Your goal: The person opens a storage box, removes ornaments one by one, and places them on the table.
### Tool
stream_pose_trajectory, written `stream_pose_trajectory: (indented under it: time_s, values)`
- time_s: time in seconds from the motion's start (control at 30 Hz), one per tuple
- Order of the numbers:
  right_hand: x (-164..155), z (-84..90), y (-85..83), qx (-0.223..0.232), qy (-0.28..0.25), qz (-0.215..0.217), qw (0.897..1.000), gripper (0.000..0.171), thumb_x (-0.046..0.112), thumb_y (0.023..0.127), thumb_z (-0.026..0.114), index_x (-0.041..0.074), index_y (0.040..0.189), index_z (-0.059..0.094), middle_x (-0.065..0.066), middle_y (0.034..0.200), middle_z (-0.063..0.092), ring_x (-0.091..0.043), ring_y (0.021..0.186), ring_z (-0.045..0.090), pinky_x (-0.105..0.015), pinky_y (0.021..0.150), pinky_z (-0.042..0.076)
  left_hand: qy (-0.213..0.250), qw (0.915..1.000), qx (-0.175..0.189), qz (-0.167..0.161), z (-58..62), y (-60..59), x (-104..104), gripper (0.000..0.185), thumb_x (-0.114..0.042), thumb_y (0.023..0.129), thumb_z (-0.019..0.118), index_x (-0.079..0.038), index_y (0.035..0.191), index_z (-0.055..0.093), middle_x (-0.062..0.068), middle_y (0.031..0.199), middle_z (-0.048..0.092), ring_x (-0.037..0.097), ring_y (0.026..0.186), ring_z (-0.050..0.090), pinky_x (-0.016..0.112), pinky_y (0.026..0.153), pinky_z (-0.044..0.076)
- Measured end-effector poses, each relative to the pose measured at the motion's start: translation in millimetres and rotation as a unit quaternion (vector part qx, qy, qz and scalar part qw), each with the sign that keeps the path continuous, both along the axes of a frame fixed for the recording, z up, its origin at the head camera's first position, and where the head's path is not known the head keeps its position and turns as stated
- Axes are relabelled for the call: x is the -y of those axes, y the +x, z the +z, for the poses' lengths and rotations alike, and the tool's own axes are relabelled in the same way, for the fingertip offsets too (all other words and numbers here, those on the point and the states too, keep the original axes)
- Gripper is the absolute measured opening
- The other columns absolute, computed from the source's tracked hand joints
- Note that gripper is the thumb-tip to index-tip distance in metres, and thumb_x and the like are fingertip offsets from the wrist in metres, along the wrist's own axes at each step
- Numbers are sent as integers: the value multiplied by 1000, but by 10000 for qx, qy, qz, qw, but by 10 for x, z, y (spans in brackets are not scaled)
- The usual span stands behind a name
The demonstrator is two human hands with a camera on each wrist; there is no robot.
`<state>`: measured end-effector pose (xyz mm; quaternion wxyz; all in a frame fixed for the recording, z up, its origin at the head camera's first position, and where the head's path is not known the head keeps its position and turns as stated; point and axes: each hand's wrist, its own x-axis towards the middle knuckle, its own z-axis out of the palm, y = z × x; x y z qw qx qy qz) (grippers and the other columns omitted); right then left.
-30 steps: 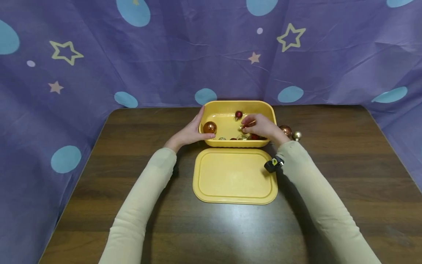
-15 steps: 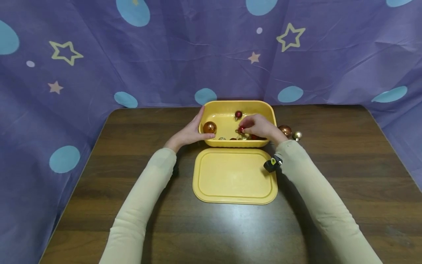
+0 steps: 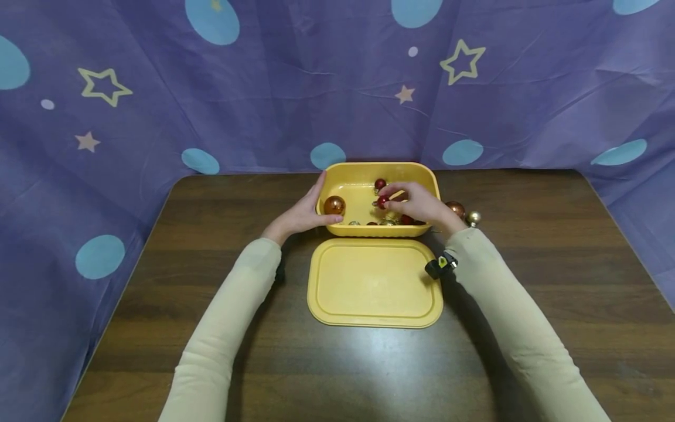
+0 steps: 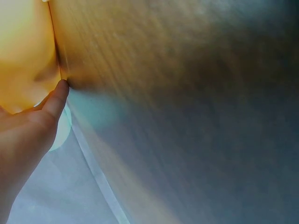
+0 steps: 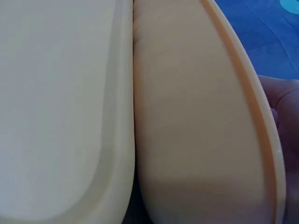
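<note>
In the head view, my left hand grips the left end of a yellow plastic container, thumb over its rim and fingers along the outer wall. A finger lies against that wall in the left wrist view. Over the container's inside, my right hand pinches a small red Christmas bauble, its cap pointing left. Another dark red bauble lies behind it. A large copper bauble sits at the left end. Several gold and red baubles lie along the front wall, partly hidden.
A yellow lid lies flat in front of the container. Right of the container, a copper bauble and a small gold bauble rest on the wooden table. A purple patterned curtain hangs behind.
My right hand has shifted the red bauble slightly left and brought it more clearly into view at the fingertips. My left hand has stayed on the container.
</note>
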<state>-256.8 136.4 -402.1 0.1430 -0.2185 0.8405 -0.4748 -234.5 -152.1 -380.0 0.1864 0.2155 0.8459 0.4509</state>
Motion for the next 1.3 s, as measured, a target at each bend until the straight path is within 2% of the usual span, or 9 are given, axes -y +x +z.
stream_pose_trajectory:
  time_s: [0.27, 0.5, 0.7, 0.87, 1.03, 1.3]
  values:
    - [-43, 61, 69, -8, -251, 47, 9997, 32, 6, 95, 60, -5, 124, 59, -22, 122, 58, -37, 103, 61, -43, 76, 52, -49, 10000, -46, -21, 23, 15, 1, 105, -15, 89, 69, -6, 152, -14, 17, 158, -13, 29, 144, -7, 46, 115, 3]
    - [-121, 114, 134, -144, -331, -61, 9993, 34, 7, 95, 59, -3, 127, 59, -18, 124, 58, -30, 107, 59, -27, 75, 50, -51, 10000, -63, -17, 25, 22, 0, 105, -15, 89, 69, -5, 152, -14, 18, 158, -13, 29, 144, -6, 46, 115, 4]
    - [-201, 114, 139, -72, -642, -305, 9974, 36, 6, 93, 62, -5, 127, 59, -20, 119, 62, -28, 106, 60, -21, 78, 49, 49, 10000, -36, -21, 6, 13, 3, 106, -14, 89, 69, -6, 152, -15, 17, 158, -14, 29, 144, -7, 45, 115, 3]
    - [-250, 147, 185, -92, -784, -415, 9960, 36, 6, 91, 66, -4, 125, 60, -20, 114, 64, -29, 105, 59, -22, 78, 49, 83, 9999, -48, -35, 0, 7, 1, 105, -13, 89, 69, -5, 152, -14, 17, 158, -14, 29, 144, -7, 45, 115, 3]
    - [-317, 139, 227, -218, -874, -654, 9938, 34, 6, 89, 68, -1, 121, 63, -17, 107, 66, -24, 98, 59, -23, 74, 50, 68, 10000, -59, -40, -6, 4, 5, 105, -13, 89, 69, -4, 152, -14, 17, 158, -14, 29, 144, -7, 46, 115, 3]
    - [-483, 117, 264, -418, -876, -886, 9913, 36, 6, 90, 68, -5, 123, 61, -16, 105, 66, -18, 95, 59, -21, 73, 49, 107, 9999, -41, -59, -3, -3, 5, 105, -13, 89, 69, -5, 152, -15, 17, 158, -14, 29, 144, -7, 45, 115, 3]
